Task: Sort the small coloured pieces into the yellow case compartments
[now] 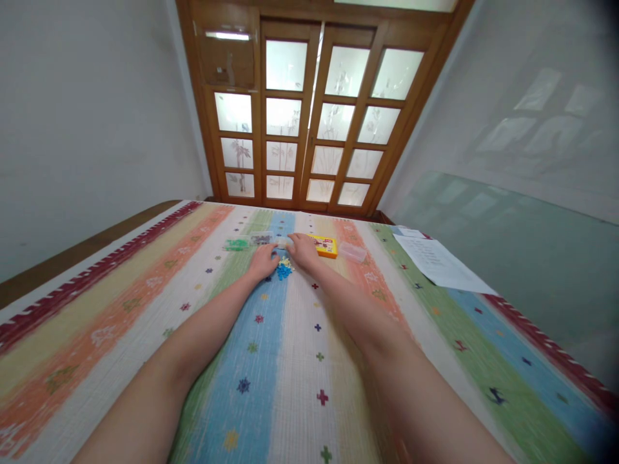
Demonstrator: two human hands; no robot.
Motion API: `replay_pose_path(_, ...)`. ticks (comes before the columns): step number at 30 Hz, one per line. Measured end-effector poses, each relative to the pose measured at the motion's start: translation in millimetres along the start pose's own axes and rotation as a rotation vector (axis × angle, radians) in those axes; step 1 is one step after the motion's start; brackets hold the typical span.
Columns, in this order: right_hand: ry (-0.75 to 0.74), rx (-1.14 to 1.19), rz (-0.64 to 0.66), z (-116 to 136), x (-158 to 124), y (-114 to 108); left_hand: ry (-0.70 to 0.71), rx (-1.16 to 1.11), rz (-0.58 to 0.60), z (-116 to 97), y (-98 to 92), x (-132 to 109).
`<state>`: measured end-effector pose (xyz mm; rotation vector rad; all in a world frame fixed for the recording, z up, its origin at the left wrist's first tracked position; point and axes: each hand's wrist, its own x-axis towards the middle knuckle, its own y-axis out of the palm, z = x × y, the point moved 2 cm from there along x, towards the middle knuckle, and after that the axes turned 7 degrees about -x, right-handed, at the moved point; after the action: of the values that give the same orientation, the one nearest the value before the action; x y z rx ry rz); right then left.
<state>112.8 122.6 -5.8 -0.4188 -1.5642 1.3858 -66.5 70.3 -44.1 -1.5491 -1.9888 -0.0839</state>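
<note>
A small clear plastic box (283, 242) sits between my two hands at the far part of the table. Curled at its left side is my left hand (264, 261), its fingertips against the box. My right hand (304, 251) grips the box from the right, thumb toward the middle. Just in front of the box lies a loose pile of small blue pieces (284, 272), with pale yellow pieces (287, 262) at its far side. The fingers partly hide the box, and what is inside is too small to make out.
Left of my hands stand a clear box of green pieces (236, 244) and a clear box of dark pieces (262, 238). On the right are a yellow box (326, 246), a clear lid or tray (353, 252) and paper sheets (438, 261). A striped cloth (300, 361) covers the table.
</note>
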Motion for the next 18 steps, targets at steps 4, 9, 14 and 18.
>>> replay_pose_path(4, -0.043, -0.072, 0.094, 16, 14, 11, -0.014, 0.008, 0.012, -1, -2.1, 0)
replay_pose_path(9, -0.037, -0.014, 0.074, 11, 8, 4, 0.010, 0.076, 0.000, -4, -4.6, -1)
replay_pose_path(14, -0.166, 0.237, -0.012, -2, -25, -15, -0.004, 0.015, 0.011, -10, -2.2, -1)
replay_pose_path(18, -0.173, 0.336, -0.101, -14, -54, -26, -0.031, -0.050, 0.162, -20, 9.9, -3)
